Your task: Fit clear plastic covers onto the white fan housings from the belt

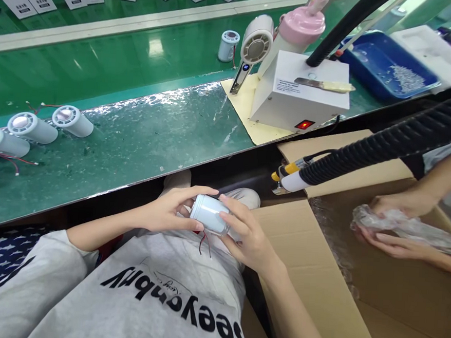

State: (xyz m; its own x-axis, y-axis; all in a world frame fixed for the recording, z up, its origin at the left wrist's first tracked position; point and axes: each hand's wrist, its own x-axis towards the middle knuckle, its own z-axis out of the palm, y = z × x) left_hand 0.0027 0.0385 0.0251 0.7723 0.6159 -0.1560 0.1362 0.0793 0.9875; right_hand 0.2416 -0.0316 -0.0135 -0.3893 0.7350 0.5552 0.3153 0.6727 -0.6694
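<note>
Over my lap I hold a light-blue cylindrical fan housing (209, 212) on its side, with thin dark and red wires hanging below it. My left hand (172, 206) grips its left end between thumb and fingers. At the other end, my right hand (249, 235) closes around it, fingertips on the upper edge. Several similar housings stand or lie on the bench at the left, among them one with a pale round center (74, 121); red and dark leads trail from some of them.
A white box-shaped machine (302, 97) with a lit red switch and a knife (326, 85) on top stands by a handheld fan (253, 50). A black hose (385, 141) crosses above an open carton (401, 305). There a co-worker's hands (395, 222) hold clear plastic. A blue tray (390, 67) sits behind.
</note>
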